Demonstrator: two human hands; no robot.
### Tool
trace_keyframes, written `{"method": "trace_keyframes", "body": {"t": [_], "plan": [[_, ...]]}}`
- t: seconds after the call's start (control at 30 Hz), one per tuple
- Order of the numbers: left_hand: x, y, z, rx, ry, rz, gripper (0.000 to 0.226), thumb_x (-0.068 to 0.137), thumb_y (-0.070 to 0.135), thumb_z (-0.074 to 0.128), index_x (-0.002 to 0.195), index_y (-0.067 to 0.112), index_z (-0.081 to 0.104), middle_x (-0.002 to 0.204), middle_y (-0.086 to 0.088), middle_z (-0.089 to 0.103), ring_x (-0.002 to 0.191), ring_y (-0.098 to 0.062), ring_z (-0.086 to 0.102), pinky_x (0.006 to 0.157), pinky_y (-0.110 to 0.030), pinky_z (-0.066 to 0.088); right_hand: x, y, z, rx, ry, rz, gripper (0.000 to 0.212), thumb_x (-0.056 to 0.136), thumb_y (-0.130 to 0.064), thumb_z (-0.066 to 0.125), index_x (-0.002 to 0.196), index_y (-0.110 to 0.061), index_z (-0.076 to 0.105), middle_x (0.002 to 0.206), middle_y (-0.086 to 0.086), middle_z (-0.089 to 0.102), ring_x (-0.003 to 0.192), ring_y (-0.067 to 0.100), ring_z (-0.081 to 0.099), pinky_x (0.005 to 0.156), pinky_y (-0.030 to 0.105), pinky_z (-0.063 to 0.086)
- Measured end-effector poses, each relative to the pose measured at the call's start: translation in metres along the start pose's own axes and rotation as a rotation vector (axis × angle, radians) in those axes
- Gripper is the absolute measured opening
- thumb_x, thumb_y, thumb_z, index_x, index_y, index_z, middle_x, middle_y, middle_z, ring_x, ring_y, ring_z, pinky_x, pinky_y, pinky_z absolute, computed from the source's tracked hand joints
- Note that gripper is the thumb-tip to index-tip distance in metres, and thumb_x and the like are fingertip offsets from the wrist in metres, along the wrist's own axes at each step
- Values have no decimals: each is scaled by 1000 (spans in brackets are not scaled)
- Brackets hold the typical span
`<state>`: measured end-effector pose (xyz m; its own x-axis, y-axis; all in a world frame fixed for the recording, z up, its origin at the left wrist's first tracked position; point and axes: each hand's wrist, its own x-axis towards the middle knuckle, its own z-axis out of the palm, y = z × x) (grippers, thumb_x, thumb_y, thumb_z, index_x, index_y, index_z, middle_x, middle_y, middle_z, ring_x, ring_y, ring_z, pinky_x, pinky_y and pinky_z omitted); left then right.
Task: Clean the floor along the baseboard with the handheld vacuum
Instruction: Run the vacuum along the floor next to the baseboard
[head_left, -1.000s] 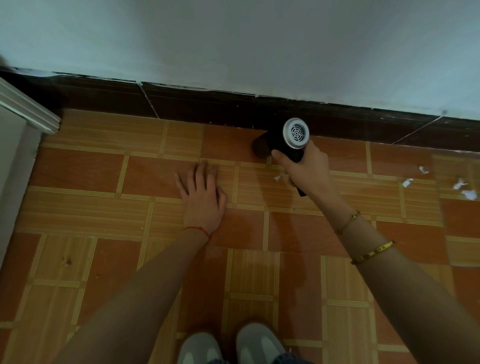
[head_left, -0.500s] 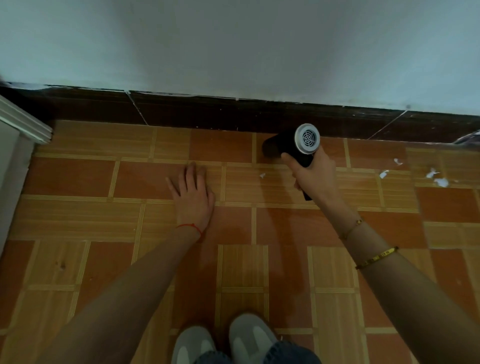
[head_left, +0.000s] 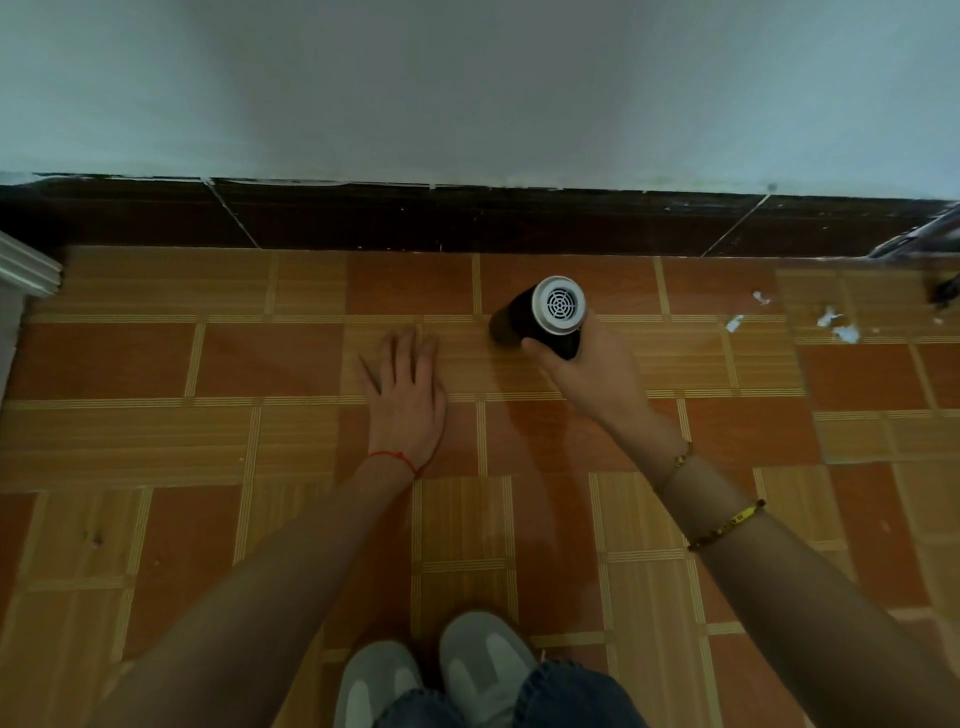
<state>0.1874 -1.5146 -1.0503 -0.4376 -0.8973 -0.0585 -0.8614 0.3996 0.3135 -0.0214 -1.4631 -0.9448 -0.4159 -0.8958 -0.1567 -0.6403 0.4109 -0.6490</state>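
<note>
Right hand (head_left: 592, 374) grip clenched on handheld vacuum (head_left: 545, 317), nozzle on floor (head_left: 260, 441) near baseboard (head_left: 467, 221), 12 o'clock. Left hand (head_left: 405, 400) flat on floor, grip released, 9 o'clock of vacuum. Paper scraps (head_left: 836, 325) at 3 o'clock.

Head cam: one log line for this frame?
right hand: grips handheld vacuum, nozzle down-left on floor | left hand: flat on tiles | paper scraps: right, uncollected

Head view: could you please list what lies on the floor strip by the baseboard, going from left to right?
White trim → left hand → vacuum → right hand → paper scraps.
</note>
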Motion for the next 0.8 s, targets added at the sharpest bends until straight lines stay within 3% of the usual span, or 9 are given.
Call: {"method": "trace_keyframes", "body": {"t": [0.17, 0.33, 0.53, 0.67, 0.8], "plan": [[-2, -2, 2, 25, 10, 1, 56, 99, 35, 26, 152, 19, 33, 160, -12, 30, 151, -34, 21, 117, -71, 9, 1, 2, -1, 18, -133, -42, 62, 85, -48, 68, 136, -19, 49, 120, -4, 65, 110, 15, 60, 81, 23, 45], [-2, -3, 2, 40, 21, 10, 56, 98, 34, 30, 152, 19, 33, 159, -12, 31, 150, -34, 22, 117, -70, 7, 5, 7, -8, -44, 46, 11, 66, 85, -48, 68, 139, -18, 45, 121, 0, 66, 110, 19, 62, 81, 27, 48], [-2, -2, 0, 0, 25, 2, 56, 98, 35, 31, 152, 20, 34, 159, -12, 31, 151, -34, 20, 118, -70, 6, 3, 7, -10, 20, -135, -25, 68, 84, -48, 69, 141, -21, 43, 127, -2, 63, 117, 16, 58, 93, 33, 50], [-1, -2, 0, -27, 16, -3, 56, 98, 35, 32, 152, 21, 33, 160, -11, 30, 151, -34, 19, 118, -69, 4, 6, 6, -9, -7, -8, 9, 65, 86, -48, 67, 139, -18, 44, 123, -1, 65, 111, 18, 61, 82, 28, 48], [-1, -3, 0, -28, 19, 2, 56, 98, 35, 33, 152, 21, 33, 159, -11, 31, 151, -33, 19, 119, -68, 3, 13, 5, -10, -46, 115, 58, 68, 86, -48, 66, 141, -17, 41, 122, 2, 66, 107, 24, 63, 81, 37, 53]]}}
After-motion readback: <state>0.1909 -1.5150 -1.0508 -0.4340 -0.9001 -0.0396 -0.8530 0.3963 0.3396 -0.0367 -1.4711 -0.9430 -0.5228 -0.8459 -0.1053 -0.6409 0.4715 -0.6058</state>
